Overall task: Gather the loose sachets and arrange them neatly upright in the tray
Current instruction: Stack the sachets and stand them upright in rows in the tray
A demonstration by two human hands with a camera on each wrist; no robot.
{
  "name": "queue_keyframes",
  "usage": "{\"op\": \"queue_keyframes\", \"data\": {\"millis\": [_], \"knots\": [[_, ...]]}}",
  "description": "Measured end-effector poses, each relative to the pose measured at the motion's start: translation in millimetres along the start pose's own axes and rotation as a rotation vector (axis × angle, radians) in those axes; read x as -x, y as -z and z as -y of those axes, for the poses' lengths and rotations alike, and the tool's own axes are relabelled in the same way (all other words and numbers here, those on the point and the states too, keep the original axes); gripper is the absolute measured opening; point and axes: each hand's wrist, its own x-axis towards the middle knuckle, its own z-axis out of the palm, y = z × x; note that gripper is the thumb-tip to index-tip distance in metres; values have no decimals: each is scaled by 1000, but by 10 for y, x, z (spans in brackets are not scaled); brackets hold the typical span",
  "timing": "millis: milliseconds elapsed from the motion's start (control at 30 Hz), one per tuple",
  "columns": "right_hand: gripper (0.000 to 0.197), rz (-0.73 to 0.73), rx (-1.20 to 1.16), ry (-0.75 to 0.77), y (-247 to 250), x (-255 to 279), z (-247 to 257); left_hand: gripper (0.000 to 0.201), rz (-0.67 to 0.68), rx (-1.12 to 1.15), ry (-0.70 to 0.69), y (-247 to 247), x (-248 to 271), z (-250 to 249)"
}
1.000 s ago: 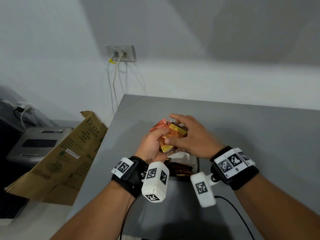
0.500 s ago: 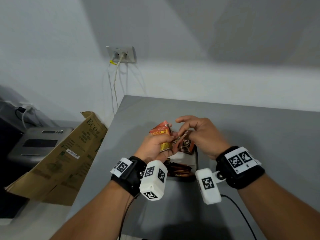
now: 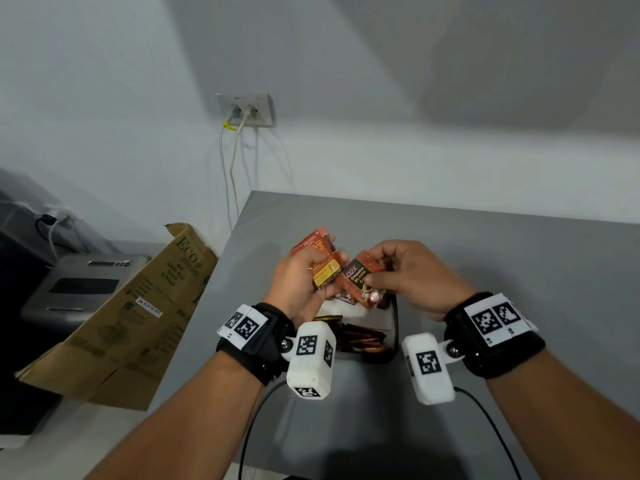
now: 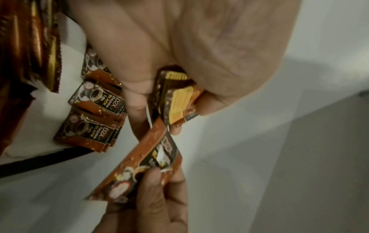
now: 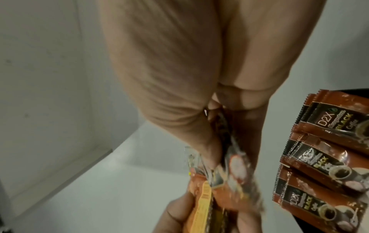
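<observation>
Against a pale wall, a grey surface [image 3: 485,271] carries the tray [image 3: 393,327]. Above it, a sachet stack [image 3: 320,261] is gripped by the left hand [image 3: 298,282]; one sachet [image 3: 360,278] is pinched by the right hand [image 3: 412,275].

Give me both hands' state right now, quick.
Left hand: grips a stack of sachets.
Right hand: pinches a single sachet above the tray.

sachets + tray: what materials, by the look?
Sachets: likely glossy printed foil or plastic film; they show glare, crinkles and serrated sealed edges. Tray: thin dark rim, probably plastic or metal, cannot tell which; white lining looks matte, perhaps paper.
</observation>
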Motion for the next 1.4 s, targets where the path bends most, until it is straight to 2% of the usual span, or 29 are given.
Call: {"op": "queue_keyframes", "data": {"millis": [67,133,233,300,400,500,633,800,1067,1267,1400], "knots": [[15,-58,-94,-21,-3,-4,4,23,3,5,0,25,-3,-8],[17,-110,-276,-70,-19,-17,51,16,19,-23,-19,20,16,7],[25,-164,-424,-100,-84,-50,111,21,46,-61,-30,-18,49,32],[27,-155,-385,-113,-161,-57,112,27,43,-79,-47,-42,41,61],[19,-118,-343,-129,-277,-56,82,37,26,-94,-40,-86,39,88],[17,-91,-347,-129,-364,-52,69,42,7,-93,27,-127,53,68],[15,-103,-275,-120,-440,-58,41,67,4,-72,112,-135,61,60],[14,-185,-226,-78,-417,-50,74,54,58,10,93,-41,9,93],[14,-220,-282,-85,-314,-17,149,35,102,193,51,43,33,85],[15,-323,-245,0,-318,-1,204,29,10,-9,-1,14,0,50],[13,-256,-64,16,-331,-20,222,39,5,-84,-97,-24,-42,102]]}}
